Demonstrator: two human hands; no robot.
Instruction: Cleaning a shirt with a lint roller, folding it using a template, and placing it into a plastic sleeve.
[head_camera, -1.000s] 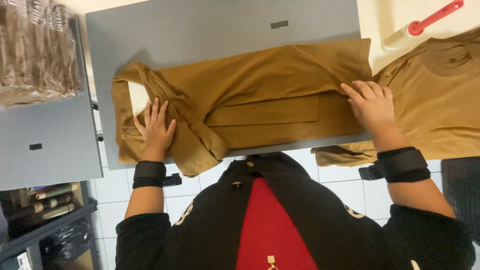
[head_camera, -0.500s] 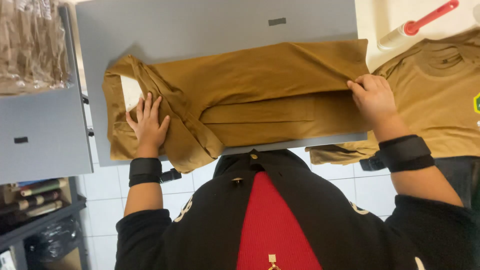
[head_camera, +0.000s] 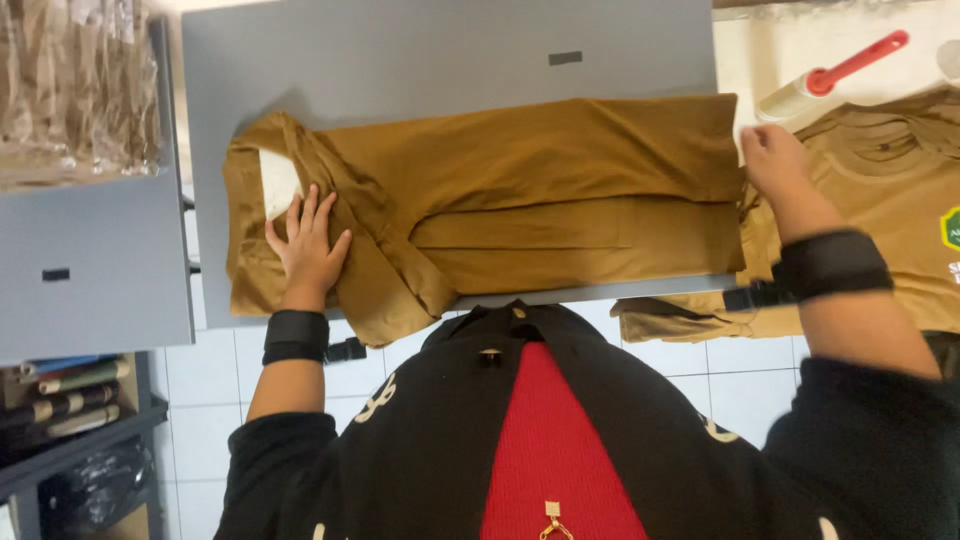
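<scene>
The left hand (head_camera: 305, 247) is pressing flat, fingers spread, on the folded brown shirt (head_camera: 520, 200) lying mid-frame across the grey board (head_camera: 450, 50). At right, the right hand (head_camera: 775, 160) is gripping the shirt's end, beside the lint roller (head_camera: 825, 78).

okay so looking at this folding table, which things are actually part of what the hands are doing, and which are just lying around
In use:
left hand, flat on the brown shirt
right hand, at the shirt's right edge
grey folding board underneath

Lying about:
lint roller
second brown shirt at right
bagged brown garments at left
</scene>
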